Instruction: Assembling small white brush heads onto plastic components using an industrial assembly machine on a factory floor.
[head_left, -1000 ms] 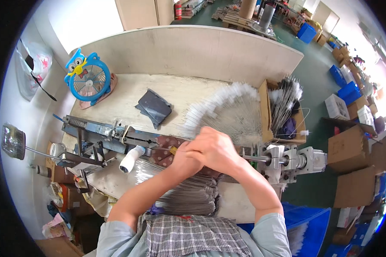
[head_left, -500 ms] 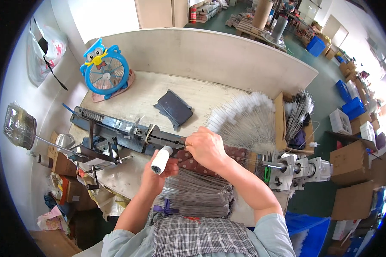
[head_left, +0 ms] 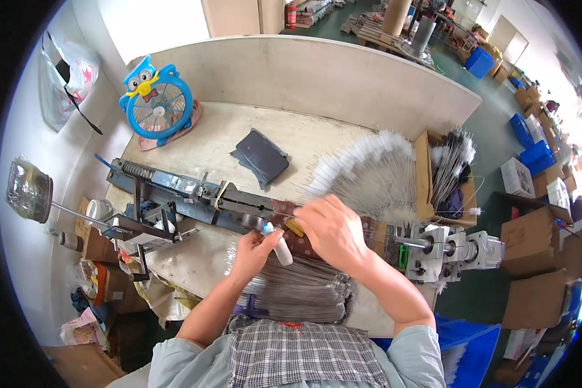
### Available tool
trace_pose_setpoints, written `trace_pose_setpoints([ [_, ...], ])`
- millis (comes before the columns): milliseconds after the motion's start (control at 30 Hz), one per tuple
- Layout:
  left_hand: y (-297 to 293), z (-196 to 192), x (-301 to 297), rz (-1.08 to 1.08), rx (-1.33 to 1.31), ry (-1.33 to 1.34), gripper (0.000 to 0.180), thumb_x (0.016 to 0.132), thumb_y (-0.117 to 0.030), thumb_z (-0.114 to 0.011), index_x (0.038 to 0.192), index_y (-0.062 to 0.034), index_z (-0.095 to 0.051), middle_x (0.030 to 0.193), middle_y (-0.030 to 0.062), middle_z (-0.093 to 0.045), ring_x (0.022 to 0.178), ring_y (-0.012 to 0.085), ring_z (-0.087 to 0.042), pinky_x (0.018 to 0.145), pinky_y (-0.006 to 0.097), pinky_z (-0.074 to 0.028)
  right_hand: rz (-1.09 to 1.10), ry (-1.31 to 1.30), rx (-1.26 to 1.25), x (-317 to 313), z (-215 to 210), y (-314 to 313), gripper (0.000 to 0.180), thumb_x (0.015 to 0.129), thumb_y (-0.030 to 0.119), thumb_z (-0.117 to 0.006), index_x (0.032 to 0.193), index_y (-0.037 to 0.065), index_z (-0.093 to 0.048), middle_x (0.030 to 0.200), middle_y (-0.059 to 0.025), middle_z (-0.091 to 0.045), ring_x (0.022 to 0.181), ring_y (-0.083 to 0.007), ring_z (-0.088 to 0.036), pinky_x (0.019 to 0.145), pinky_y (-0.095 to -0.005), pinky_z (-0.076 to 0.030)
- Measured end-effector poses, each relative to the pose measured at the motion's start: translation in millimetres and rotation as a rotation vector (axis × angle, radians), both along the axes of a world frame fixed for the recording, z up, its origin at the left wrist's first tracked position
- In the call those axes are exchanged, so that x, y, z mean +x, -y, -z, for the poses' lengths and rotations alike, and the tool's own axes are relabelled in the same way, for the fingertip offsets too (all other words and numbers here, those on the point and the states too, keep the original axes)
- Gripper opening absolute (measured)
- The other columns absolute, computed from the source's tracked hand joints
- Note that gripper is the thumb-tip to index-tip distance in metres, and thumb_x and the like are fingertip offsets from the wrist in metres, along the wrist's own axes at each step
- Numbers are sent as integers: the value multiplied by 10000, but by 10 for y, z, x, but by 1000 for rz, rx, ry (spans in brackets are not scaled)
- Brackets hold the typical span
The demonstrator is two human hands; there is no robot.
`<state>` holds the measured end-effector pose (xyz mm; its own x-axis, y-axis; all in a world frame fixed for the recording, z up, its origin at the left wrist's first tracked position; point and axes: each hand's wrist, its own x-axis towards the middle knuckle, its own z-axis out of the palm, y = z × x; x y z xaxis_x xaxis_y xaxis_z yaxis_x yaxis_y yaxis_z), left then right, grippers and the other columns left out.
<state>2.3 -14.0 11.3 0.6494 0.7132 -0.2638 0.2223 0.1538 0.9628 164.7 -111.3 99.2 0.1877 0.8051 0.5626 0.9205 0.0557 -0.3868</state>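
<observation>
The hands are apart: the left hand [head_left: 252, 253] is closed on a white handle [head_left: 282, 253] at the near end of a dark rail [head_left: 242, 200]; the right hand [head_left: 335, 234] curls beside a yellow piece [head_left: 295, 227], its grip impossible to tell. Below them lie a dotted cloth [head_left: 306, 249] and, nearer the body, a wire bundle [head_left: 304, 294]. Beyond, white-tipped wires [head_left: 368, 181] fan out beside a box [head_left: 424, 178]; a blue fan [head_left: 159, 111] stands far left.

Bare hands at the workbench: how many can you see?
2: the left hand touches the white cylindrical handle; the right hand is over the brown, pale-dotted cloth. Parts of both may be hidden.
</observation>
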Motion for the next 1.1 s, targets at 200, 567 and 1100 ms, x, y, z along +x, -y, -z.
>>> trace_pose_setpoints([
  [200, 231, 32, 206, -121, -380, 407, 171, 832, -122, -618, 787, -15, -493, 788, 103, -613, 686, 140, -603, 602, 324, -502, -119, -95, -215, -7, 584, 300, 115, 760, 67, -597, 875, 78, -596, 788, -87, -563, 720, -249, -604, 586, -355, -498],
  [567, -255, 132, -403, -213, -80, 117, 257, 876, -179, -628, 1054, -28, -521, 887, 100, -632, 739, 166, -621, 650, 301, -502, -214, -177, -252, 17, 737, 66, 129, 779, 153, -643, 859, 63, -597, 842, -113, -555, 757, -305, -604, 641, -388, -501],
  [1100, -755, 395, -1354, -882, -546, 418, 126, 845, -214, -622, 838, -89, -608, 681, -18, -582, 584, 87, -534, 547, 225, -446, -188, -292, -346, -73, 365, 210, 213, 762, 11, -652, 970, 29, -609, 890, -156, -595, 790, -355, -607, 663, -396, -508],
])
